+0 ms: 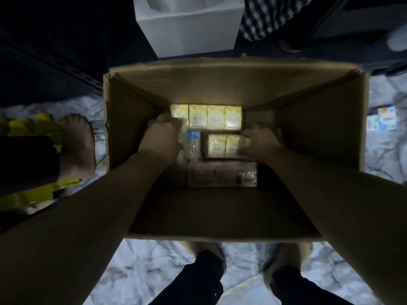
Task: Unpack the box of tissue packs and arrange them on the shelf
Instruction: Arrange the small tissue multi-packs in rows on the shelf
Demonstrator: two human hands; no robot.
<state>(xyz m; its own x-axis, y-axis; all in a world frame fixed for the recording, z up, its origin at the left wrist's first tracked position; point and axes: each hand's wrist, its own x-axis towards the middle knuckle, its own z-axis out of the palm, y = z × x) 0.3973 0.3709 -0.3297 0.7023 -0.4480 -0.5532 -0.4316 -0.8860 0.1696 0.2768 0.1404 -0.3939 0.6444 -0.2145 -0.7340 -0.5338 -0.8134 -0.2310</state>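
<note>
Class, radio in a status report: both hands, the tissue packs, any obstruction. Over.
Left hand and right hand down in cardboard box, each gripping yellow tissue packs. Blue-label pack lies between the hands. No obstruction seen.

The large brown corrugated cardboard box (308, 119) looks matt, with ragged cut rims. Inside it, the pale yellow tissue packs (208, 116) wear glossy plastic film that catches the light, as does the clear crinkled wrap on the pinkish bundle (220, 175). The white square carton (193, 29) looks smooth. The marble-patterned floor (167, 256) looks polished.
</note>
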